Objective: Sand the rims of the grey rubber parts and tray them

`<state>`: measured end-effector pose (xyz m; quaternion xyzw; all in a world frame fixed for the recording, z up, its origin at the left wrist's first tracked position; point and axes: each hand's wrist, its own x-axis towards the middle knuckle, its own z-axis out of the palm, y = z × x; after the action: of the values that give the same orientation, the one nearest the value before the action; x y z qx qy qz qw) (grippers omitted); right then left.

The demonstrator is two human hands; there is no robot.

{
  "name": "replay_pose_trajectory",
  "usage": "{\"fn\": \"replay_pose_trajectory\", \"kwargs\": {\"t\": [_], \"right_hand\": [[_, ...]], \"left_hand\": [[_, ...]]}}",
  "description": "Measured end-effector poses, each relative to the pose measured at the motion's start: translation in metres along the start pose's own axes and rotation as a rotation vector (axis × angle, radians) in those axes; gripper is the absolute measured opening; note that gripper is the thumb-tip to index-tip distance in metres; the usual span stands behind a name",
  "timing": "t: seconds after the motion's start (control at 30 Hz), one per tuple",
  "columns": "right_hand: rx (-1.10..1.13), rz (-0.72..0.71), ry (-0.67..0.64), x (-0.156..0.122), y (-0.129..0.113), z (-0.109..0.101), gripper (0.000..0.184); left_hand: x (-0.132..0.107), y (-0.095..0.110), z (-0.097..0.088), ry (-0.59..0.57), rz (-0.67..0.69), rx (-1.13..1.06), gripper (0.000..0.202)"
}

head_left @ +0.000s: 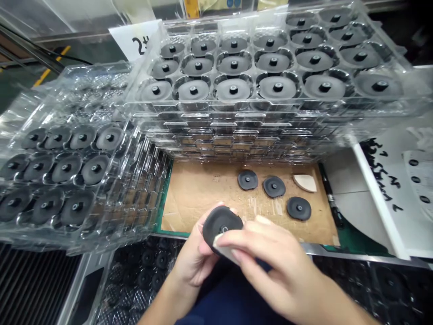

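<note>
My left hand (pixel 192 257) grips a dark grey rounded-square plastic part (pixel 218 221) from beneath and along its edge, with its small hub facing up. Pinched between the fingers of my right hand (pixel 270 257) is a thin pale flat piece (pixel 228 253), pressed against the part's face beside the hub. Three similar parts lie on the brown cardboard just beyond: a left one (pixel 248 179), a middle one (pixel 274 186) and a near one (pixel 299 208). A cream wedge-shaped piece (pixel 305 183) rests close to them. My left fingertips are partly hidden behind the held part.
Behind the cardboard (pixel 189 189) rises a stack of clear plastic trays (pixel 237 106) filled with grey parts. Another tray stack (pixel 111 198) stands at the left. A white paper with handwriting (pixel 385 180) is on the right. Below the table edge are more trays (pixel 135 280).
</note>
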<state>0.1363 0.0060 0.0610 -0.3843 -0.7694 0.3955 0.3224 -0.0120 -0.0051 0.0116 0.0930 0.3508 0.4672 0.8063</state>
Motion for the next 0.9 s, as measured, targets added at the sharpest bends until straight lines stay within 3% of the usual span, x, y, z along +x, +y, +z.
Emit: {"fn": "replay_pose_trajectory", "kwargs": {"t": [0.13,0.23,0.3,0.37,0.47,0.53,0.63,0.77,0.83,0.9], "right_hand": [[-0.184,0.102,0.032,-0.01,0.005,-0.014,0.021],[-0.309,-0.034,0.118,-0.001,0.016,-0.018,0.028],[-0.227,-0.073,0.185,0.006,0.026,-0.017,0.029],[-0.101,0.046,0.297,0.007,0.039,-0.015,0.025],[0.034,0.38,0.375,-0.008,0.06,-0.003,0.02],[0.107,0.531,0.286,-0.025,0.071,0.01,0.022],[0.163,0.612,0.155,-0.05,0.082,0.033,0.025],[0.156,0.653,0.155,-0.058,0.082,0.038,0.03],[0.136,0.654,0.234,-0.05,0.07,0.026,0.031],[0.083,0.569,0.379,-0.037,0.052,0.009,0.027]], "left_hand": [[0.001,0.004,-0.002,0.027,-0.047,-0.002,0.058],[0.002,0.008,0.002,-0.039,-0.075,0.003,0.054],[0.002,0.013,0.005,-0.105,-0.083,-0.011,0.053],[0.001,0.018,0.007,-0.138,-0.082,-0.031,0.054],[0.0,0.021,0.005,-0.136,-0.08,-0.067,0.056],[0.001,0.019,0.001,-0.134,-0.088,-0.088,0.055],[0.003,0.015,-0.004,-0.139,-0.092,-0.108,0.057],[0.004,0.013,-0.004,-0.146,-0.114,-0.107,0.055],[0.003,0.012,-0.002,-0.154,-0.13,-0.098,0.055],[0.002,0.011,0.0,-0.163,-0.129,-0.08,0.058]]}}
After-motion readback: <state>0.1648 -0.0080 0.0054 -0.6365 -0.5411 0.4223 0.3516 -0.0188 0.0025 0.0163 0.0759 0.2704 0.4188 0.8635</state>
